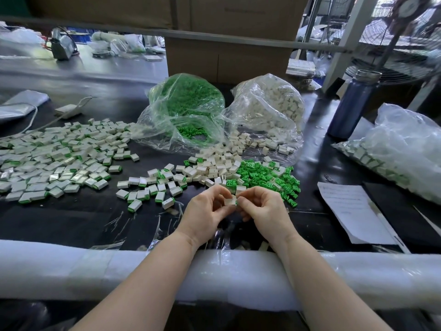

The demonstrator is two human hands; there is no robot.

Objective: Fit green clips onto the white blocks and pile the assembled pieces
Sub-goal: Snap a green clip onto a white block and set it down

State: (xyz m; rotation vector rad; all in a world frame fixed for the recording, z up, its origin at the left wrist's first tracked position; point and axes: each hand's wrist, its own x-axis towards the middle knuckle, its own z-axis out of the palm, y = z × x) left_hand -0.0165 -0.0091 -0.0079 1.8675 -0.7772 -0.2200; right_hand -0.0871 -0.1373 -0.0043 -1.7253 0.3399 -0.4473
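A big pile of finished pieces [59,154] lay on the left of the black table [71,223]. The left hand [205,211] pinched a white block [229,201]. The right hand [265,209] pinched a green clip [236,202] against its edge. Loose green clips [267,175] lay just behind the hands.

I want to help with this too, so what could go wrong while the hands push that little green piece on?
The left hand and right hand pinch one small white plastic block with a green plastic clip at its edge. It is tiny, so it might slip and drop among the loose heap of green clips and get lost. The clip could also go on crooked. The tall blue metal bottle stands near the right elbow's reach and might get knocked.
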